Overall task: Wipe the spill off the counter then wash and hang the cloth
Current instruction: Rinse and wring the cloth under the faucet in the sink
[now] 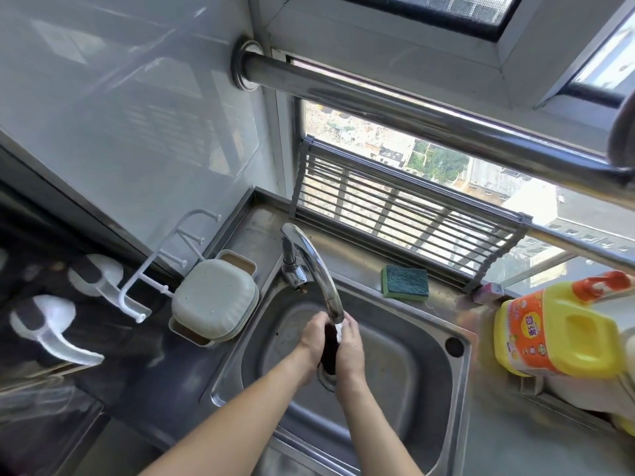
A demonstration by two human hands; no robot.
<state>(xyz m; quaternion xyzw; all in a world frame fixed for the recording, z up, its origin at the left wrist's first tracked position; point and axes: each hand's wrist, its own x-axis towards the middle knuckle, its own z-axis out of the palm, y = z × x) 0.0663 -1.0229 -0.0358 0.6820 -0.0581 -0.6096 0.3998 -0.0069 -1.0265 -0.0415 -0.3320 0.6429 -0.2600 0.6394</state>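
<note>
Over the steel sink, both my hands hold a dark cloth bunched between them, right under the spout of the chrome faucet. My left hand grips the cloth from the left and my right hand grips it from the right. A small white bit shows at the top of the cloth, just below the spout. Most of the cloth is hidden between my palms. A white hook rack is fixed to the wall at the left.
A green and yellow sponge lies on the sink's back ledge. A pale lidded box stands left of the sink. A yellow detergent jug stands at the right. A thick steel rail crosses overhead before the window.
</note>
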